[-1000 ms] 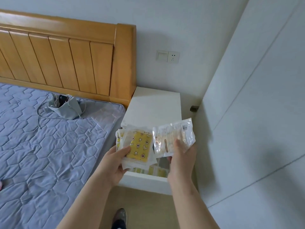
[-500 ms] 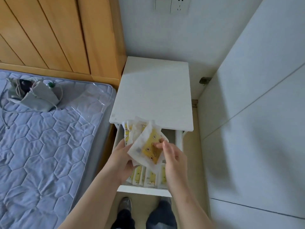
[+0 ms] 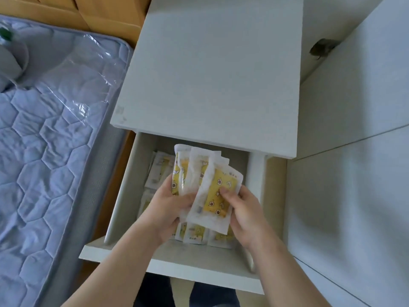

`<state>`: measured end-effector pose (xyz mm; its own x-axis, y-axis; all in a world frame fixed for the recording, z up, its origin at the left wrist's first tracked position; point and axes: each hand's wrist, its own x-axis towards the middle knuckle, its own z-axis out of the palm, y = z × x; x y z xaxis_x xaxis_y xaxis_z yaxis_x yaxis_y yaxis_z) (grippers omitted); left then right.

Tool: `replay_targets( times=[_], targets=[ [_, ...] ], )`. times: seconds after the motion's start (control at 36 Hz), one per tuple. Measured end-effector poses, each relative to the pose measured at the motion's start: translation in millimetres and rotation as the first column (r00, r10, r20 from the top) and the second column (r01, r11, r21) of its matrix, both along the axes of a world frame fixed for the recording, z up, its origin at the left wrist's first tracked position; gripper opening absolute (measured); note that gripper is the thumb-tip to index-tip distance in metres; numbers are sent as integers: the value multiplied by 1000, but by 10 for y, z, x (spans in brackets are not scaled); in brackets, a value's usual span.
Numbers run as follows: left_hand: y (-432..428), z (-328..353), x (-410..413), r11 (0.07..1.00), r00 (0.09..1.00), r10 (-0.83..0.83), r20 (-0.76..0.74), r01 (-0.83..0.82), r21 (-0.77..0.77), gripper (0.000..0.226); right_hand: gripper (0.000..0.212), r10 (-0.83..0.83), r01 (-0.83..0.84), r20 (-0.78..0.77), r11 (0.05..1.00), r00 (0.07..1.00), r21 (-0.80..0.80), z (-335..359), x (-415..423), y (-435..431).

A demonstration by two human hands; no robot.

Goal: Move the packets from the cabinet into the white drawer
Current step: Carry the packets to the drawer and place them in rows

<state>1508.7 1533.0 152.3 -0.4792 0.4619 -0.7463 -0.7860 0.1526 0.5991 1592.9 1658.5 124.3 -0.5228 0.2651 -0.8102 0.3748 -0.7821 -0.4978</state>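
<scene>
Head view: both hands are over the open white drawer point(image 3: 122, 196), which is pulled out from under the top of a white nightstand point(image 3: 217, 74). The left hand point(image 3: 166, 209) grips a fanned bunch of packets point(image 3: 188, 171) by their lower edge, with its fingers curled round them. The packets are white-edged with yellow printed faces and stand roughly upright above the drawer's middle. The right hand point(image 3: 245, 214) pinches the front packet point(image 3: 215, 197): its thumb lies on the yellow face and its fingers are tucked behind the right edge. This packet tilts slightly to the right and overlaps the bunch, touching it.

Below the hands, more packets of the same kind lie in the drawer. A row point(image 3: 195, 234) shows near the drawer's front wall, and others point(image 3: 158, 171) lie toward the back left, partly hidden by the hands. How many there are cannot be told.

Left of the nightstand is a bed with a quilted blue-grey mattress point(image 3: 44, 156), its near corner covered by clear plastic film point(image 3: 86, 69). A wooden headboard point(image 3: 99, 9) shows at the top left. A white panel point(image 3: 354, 173) fills the right side, just beside the nightstand. The person's dark trousers point(image 3: 212, 294) show below the drawer front.
</scene>
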Motion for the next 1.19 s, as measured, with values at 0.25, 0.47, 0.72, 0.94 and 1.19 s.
replay_targets(
  times=[0.25,0.47,0.72,0.94,1.19],
  targets=[
    [72,-759,-291,973,993,-96,63,107,-204,25,13,68,-78,129,994,989,75,-708,-103,80],
    [200,-1295,-367,869,943,-331,44,323,-374,21,21,85,-134,315,982,945,135,-1168,-116,89],
    [549,-1713,-250,861,944,-328,-24,288,-420,44,25,-1,-129,383,941,924,312,-1472,-232,244],
    [653,-1937,-220,737,865,-498,-57,387,-554,18,31,-56,-179,493,892,868,416,-1860,-261,268],
    [723,-1977,-273,629,788,-616,-15,481,-610,45,31,-41,-267,559,848,828,457,-1958,-286,308]
  ],
)
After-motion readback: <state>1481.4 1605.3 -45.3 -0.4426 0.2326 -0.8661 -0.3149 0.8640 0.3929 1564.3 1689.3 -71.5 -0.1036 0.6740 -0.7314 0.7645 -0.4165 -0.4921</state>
